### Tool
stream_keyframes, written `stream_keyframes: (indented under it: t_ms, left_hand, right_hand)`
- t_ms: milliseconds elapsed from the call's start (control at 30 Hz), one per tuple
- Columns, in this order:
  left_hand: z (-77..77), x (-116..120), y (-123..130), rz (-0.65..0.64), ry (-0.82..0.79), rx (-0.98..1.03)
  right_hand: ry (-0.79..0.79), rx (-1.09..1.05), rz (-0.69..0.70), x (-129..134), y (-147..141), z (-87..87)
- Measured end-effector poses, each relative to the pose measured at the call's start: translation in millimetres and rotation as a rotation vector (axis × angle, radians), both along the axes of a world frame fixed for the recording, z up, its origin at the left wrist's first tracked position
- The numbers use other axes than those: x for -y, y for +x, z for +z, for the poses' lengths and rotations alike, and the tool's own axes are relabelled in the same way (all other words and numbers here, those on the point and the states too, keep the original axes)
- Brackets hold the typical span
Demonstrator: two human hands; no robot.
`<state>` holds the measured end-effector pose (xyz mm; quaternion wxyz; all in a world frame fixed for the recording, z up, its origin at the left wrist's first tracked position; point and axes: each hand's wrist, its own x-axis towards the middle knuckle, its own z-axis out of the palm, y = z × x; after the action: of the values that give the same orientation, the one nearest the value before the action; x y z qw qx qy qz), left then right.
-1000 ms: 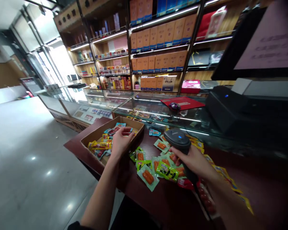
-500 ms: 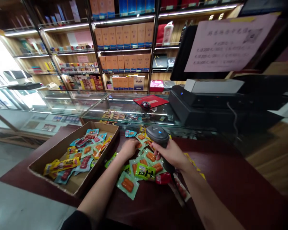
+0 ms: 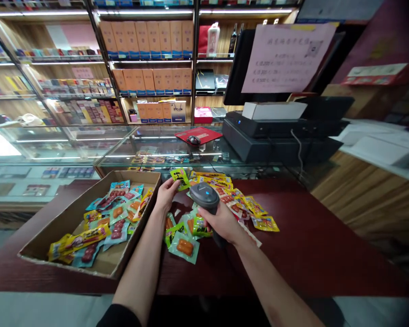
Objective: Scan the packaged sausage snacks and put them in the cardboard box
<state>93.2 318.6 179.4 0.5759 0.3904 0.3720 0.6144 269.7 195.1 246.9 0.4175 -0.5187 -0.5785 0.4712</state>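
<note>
Between the thumb and fingers of my left hand (image 3: 165, 196) is a small green snack packet (image 3: 180, 179), raised over the table near the box. My right hand (image 3: 224, 222) grips the handle of a dark grey barcode scanner (image 3: 204, 196); a blue light glows on its top. Under and around the scanner lie loose packets. Clear ones with orange-brown sausages (image 3: 184, 247) and green ones (image 3: 175, 234) are nearest me. Yellow packets (image 3: 265, 222) spread to the right and behind. Part of the pile is hidden by the scanner and my right hand.
An open cardboard box (image 3: 120, 268) with mixed snack packets stands on the dark red table (image 3: 313, 245) at the left. Behind is a glass counter (image 3: 150, 141) with a mouse (image 3: 193, 140) on a red mat. A monitor with a paper sign (image 3: 288, 59) stands at the right.
My left hand has lifted from the pile and now holds up a green packet. The scanner in my right hand appears further left. The view has swung to the right.
</note>
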Motion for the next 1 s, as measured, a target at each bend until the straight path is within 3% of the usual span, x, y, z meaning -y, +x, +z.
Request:
stream_keyframes:
  t_ms: [233,467,700,900,1000]
  left_hand:
    - [7.3,4.2,-8.0,-0.004,-0.164,0.093]
    - [15.3,12.3,-7.4,-0.087,-0.189,0.049]
    - [17.3,13.3,-6.3,-0.163,-0.158,0.219]
    - [11.0,9.6,4.6,-0.037,-0.167,0.269]
    - [8.1,9.1,8.3,-0.045,-0.160,0.261]
  right_hand:
    - [0.092,0.067,-0.091,28.3,-25.1,-24.6]
    - [0.245,0.166,-0.140,32.8,-34.4,-36.8]
    - [0.221,0.189,-0.148,32.1,-34.4,-33.3]
    - [0.191,0.162,-0.194,23.3,-29.2,-26.7]
    - [0.172,0.176,-0.213,19.6,-28.3,-27.3]
